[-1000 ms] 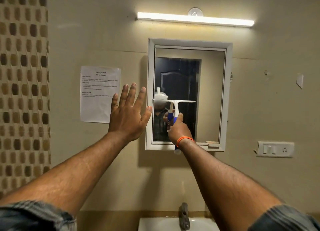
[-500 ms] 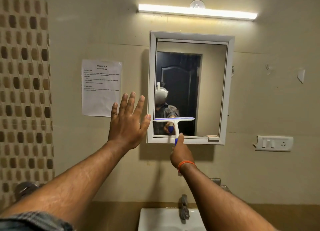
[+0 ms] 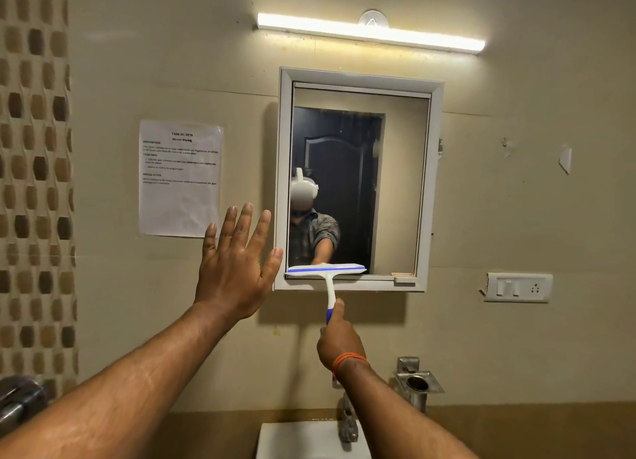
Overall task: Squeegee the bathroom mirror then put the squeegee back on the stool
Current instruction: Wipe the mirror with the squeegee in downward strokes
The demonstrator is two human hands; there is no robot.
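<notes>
Right hand (image 3: 339, 343) gripping squeegee (image 3: 327, 278) handle, blade at bottom edge of mirror (image 3: 399, 183); left hand (image 3: 234, 269) spread flat, fingers straight, holding nothing

Paper sheet (image 3: 180, 178) taped to the wall, headed "TASK ID: 2070", "Mirror Wiping", smaller print blurred

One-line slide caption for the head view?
Right hand holds the squeegee at the mirror's bottom edge; left hand open beside the frame.
</notes>
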